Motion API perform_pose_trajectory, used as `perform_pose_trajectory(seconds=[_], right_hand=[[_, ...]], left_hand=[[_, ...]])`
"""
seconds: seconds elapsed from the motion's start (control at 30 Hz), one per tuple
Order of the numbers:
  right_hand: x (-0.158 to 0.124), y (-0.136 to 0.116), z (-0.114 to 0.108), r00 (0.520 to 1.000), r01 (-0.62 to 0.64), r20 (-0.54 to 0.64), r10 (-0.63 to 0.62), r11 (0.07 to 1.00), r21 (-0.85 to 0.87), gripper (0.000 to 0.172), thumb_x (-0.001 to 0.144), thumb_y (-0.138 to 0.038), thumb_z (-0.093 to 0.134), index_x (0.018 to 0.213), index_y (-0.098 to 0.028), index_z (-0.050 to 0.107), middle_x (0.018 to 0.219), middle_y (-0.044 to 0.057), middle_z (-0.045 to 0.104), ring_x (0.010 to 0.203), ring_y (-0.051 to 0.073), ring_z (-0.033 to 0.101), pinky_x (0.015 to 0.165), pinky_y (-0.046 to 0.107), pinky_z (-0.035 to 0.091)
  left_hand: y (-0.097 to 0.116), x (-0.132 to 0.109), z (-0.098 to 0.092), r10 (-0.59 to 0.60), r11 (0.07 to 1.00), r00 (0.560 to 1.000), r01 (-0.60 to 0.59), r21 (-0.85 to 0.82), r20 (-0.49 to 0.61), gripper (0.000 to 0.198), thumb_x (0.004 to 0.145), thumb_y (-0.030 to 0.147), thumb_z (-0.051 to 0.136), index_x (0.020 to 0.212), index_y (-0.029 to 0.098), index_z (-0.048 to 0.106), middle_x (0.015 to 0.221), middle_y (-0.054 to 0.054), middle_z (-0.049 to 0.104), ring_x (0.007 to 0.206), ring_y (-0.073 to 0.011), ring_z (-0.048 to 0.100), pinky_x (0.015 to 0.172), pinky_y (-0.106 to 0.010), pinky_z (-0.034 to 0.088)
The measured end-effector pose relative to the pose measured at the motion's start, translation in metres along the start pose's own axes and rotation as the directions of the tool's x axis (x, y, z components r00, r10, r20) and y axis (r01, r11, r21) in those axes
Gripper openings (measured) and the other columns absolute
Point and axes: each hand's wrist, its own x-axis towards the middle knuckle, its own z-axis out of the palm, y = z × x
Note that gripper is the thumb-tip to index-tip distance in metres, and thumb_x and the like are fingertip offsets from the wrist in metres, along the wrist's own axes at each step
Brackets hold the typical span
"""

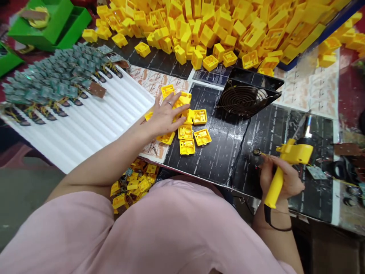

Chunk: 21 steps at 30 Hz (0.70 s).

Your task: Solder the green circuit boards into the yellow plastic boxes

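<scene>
My left hand (165, 114) lies spread, palm down, over a cluster of small yellow plastic cases, its fingertips resting on some of them. Beside it, several open yellow half-cases (186, 147) sit with their hollow insides up. On the right, my right hand (282, 177) is closed, its fingertips pinching the thin wire of a small round black part (256, 152). A yellow pistol-shaped tool (293, 152) with a metal barrel and a black cord crosses over this hand. Whether the palm also grips its handle I cannot tell.
A large heap of yellow cases (199, 30) fills the back. At left, wired circuit boards (51, 80) lie on a ridged white foam sheet (94, 129). A black fan (242, 97) stands mid-table, its cable running forward. Green bins (48, 26) are back left; more cases (137, 182) lie below the edge.
</scene>
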Motion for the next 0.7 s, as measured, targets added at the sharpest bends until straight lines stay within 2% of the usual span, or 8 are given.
perform_pose_trajectory(seconds=[0.07, 0.17, 0.23, 0.33, 0.4, 0.5, 0.6, 0.7], right_hand=[[0.002, -0.002, 0.001, 1.0, 0.009, -0.002, -0.009, 1.0, 0.001, 0.013, 0.088, -0.019, 0.081, 0.096, -0.019, 0.071, 0.079, -0.002, 0.077, 0.056, 0.015, 0.071, 0.058, 0.023, 0.057], [0.002, -0.004, 0.001, 1.0, -0.015, -0.006, 0.014, 1.0, -0.002, 0.01, 0.091, -0.022, 0.078, 0.096, -0.02, 0.07, 0.08, -0.001, 0.077, 0.056, 0.015, 0.071, 0.059, 0.024, 0.059], [0.003, -0.005, 0.001, 1.0, -0.022, -0.007, 0.022, 1.0, -0.006, 0.01, 0.092, -0.024, 0.077, 0.096, -0.02, 0.07, 0.079, -0.002, 0.077, 0.056, 0.015, 0.071, 0.06, 0.024, 0.06], [0.005, -0.007, 0.001, 1.0, 0.008, -0.006, -0.008, 1.0, -0.011, 0.01, 0.091, -0.023, 0.078, 0.096, -0.021, 0.07, 0.079, -0.002, 0.077, 0.057, 0.016, 0.072, 0.06, 0.024, 0.06], [0.008, -0.008, 0.002, 0.999, 0.042, -0.009, -0.042, 0.999, -0.008, 0.011, 0.09, -0.021, 0.079, 0.097, -0.021, 0.07, 0.08, -0.002, 0.078, 0.058, 0.015, 0.072, 0.059, 0.023, 0.059], [0.01, -0.009, 0.002, 0.998, 0.062, -0.01, -0.062, 0.998, 0.004, 0.013, 0.09, -0.018, 0.079, 0.099, -0.02, 0.07, 0.081, -0.002, 0.078, 0.059, 0.015, 0.073, 0.06, 0.023, 0.059], [0.009, -0.007, 0.003, 0.999, 0.051, -0.014, -0.051, 0.999, 0.016, 0.013, 0.09, -0.018, 0.079, 0.099, -0.019, 0.07, 0.083, -0.002, 0.078, 0.06, 0.014, 0.073, 0.06, 0.023, 0.058], [0.005, -0.005, 0.003, 0.999, 0.034, -0.021, -0.034, 0.999, 0.014, 0.013, 0.088, -0.018, 0.081, 0.097, -0.019, 0.071, 0.082, -0.002, 0.078, 0.06, 0.015, 0.072, 0.06, 0.024, 0.057]], left_hand=[[0.009, 0.001, -0.004, 0.069, 0.998, 0.997, -0.068, 0.011, -0.042, 0.048, 0.106, 0.049, 0.045, 0.147, 0.03, 0.058, 0.177, -0.005, 0.022, 0.164, -0.0383, 0.012, 0.127, -0.073, 0.004], [0.01, -0.006, -0.007, 0.146, 0.989, 0.979, -0.148, -0.009, -0.141, 0.044, 0.107, 0.048, 0.041, 0.139, 0.029, 0.064, 0.175, -0.002, 0.028, 0.163, -0.0346, 0.017, 0.128, -0.068, 0.008], [0.01, -0.013, -0.006, 0.185, 0.982, 0.968, -0.189, -0.01, -0.167, 0.046, 0.107, 0.049, 0.04, 0.142, 0.026, 0.061, 0.171, -0.004, 0.036, 0.161, -0.0332, 0.024, 0.128, -0.066, 0.012], [0.015, -0.018, -0.001, 0.231, 0.973, 0.961, -0.232, 0.011, -0.151, 0.053, 0.108, 0.049, 0.039, 0.15, 0.019, 0.049, 0.163, -0.011, 0.047, 0.156, -0.032, 0.034, 0.128, -0.065, 0.015], [0.021, -0.016, 0.001, 0.234, 0.972, 0.962, -0.232, 0.029, -0.143, 0.052, 0.11, 0.047, 0.037, 0.15, 0.016, 0.048, 0.154, -0.012, 0.058, 0.15, -0.0294, 0.042, 0.129, -0.065, 0.015], [0.025, -0.008, 0.003, 0.232, 0.971, 0.958, -0.219, 0.093, -0.168, 0.049, 0.108, 0.052, 0.042, 0.139, 0.017, 0.057, 0.132, -0.009, 0.071, 0.14, -0.0281, 0.05, 0.128, -0.067, 0.013], [0.026, -0.001, -0.001, 0.211, 0.972, 0.953, -0.181, 0.148, -0.22, 0.056, 0.103, 0.062, 0.05, 0.13, 0.015, 0.063, 0.114, -0.008, 0.075, 0.133, -0.0295, 0.054, 0.127, -0.072, 0.007], [0.023, -0.001, -0.009, 0.17, 0.979, 0.952, -0.135, 0.151, -0.256, 0.062, 0.103, 0.066, 0.048, 0.132, 0.013, 0.062, 0.102, -0.007, 0.076, 0.127, -0.0292, 0.057, 0.126, -0.076, 0.006]])
